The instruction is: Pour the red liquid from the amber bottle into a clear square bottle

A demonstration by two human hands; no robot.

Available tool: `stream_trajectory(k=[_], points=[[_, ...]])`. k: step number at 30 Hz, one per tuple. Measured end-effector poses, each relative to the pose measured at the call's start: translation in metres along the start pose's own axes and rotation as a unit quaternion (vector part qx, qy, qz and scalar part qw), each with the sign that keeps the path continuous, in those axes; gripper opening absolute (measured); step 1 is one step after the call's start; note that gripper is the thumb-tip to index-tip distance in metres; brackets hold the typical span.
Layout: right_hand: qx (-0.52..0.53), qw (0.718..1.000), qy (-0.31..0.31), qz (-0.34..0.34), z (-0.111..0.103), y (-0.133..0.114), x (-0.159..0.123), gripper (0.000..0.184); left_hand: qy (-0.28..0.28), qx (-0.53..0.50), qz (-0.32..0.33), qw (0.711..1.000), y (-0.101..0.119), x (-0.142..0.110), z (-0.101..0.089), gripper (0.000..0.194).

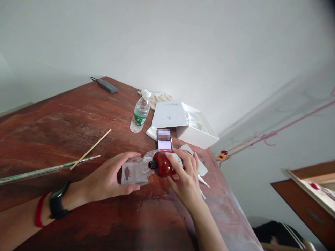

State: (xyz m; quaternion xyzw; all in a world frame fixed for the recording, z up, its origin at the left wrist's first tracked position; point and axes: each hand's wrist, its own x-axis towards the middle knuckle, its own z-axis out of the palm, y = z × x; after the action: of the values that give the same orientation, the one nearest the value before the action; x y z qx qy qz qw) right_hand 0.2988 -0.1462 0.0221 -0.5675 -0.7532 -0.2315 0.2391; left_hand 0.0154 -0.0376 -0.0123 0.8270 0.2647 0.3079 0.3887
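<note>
My left hand (110,179) grips a clear square glass container (136,170) resting on the wooden table (65,122). My right hand (184,177) holds a small bottle of dark red liquid (163,164), tipped on its side with its black neck at the container's rim. A black watch and a red band sit on my left wrist. A phone (164,139) with a lit screen stands just behind the bottle.
A plastic water bottle (140,111), an open white box (183,122), a grey power bank (107,85) and cloth gloves lie at the back. A long glass rod (39,171) and a wooden stick (90,150) lie left. The table edge drops off at right.
</note>
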Motion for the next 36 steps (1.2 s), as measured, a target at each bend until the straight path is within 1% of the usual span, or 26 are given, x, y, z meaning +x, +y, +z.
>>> stream_trajectory(k=[3, 7, 12, 15, 19, 24, 27, 32, 36], points=[[0.002, 1.000, -0.002, -0.001, 0.000, 0.000, 0.000, 0.061, -0.003, 0.003, 0.015, 1.000, -0.006, 0.000, 0.002, 0.080], [0.000, 1.000, -0.001, 0.001, 0.000, 0.000, 0.000, 0.065, -0.009, 0.002, 0.010, 1.000, -0.009, 0.000, 0.002, 0.081], [-0.002, 1.000, 0.000, 0.003, -0.001, -0.001, 0.000, 0.066, -0.006, -0.003, 0.011, 1.000, -0.004, 0.000, 0.001, 0.079], [-0.005, 1.000, -0.003, 0.002, -0.002, -0.001, 0.000, 0.069, -0.004, -0.001, -0.002, 1.000, 0.001, 0.000, 0.000, 0.079], [-0.005, 1.000, 0.000, 0.004, -0.002, -0.001, 0.001, 0.065, 0.003, -0.009, -0.004, 1.000, 0.006, 0.000, -0.001, 0.076], [0.001, 1.000, 0.002, 0.008, -0.002, -0.003, 0.002, 0.060, 0.002, -0.007, -0.004, 1.000, 0.006, 0.000, -0.002, 0.076], [0.001, 1.000, 0.004, 0.009, -0.001, -0.004, 0.002, 0.061, 0.003, -0.006, 0.006, 1.000, 0.004, 0.000, -0.002, 0.076], [-0.002, 1.000, 0.009, 0.008, 0.000, -0.002, 0.002, 0.062, 0.003, -0.003, -0.010, 1.000, 0.006, -0.001, -0.002, 0.077], [-0.005, 1.000, 0.005, 0.005, -0.001, -0.004, 0.002, 0.063, 0.003, -0.009, -0.005, 1.000, 0.007, 0.000, -0.002, 0.077]])
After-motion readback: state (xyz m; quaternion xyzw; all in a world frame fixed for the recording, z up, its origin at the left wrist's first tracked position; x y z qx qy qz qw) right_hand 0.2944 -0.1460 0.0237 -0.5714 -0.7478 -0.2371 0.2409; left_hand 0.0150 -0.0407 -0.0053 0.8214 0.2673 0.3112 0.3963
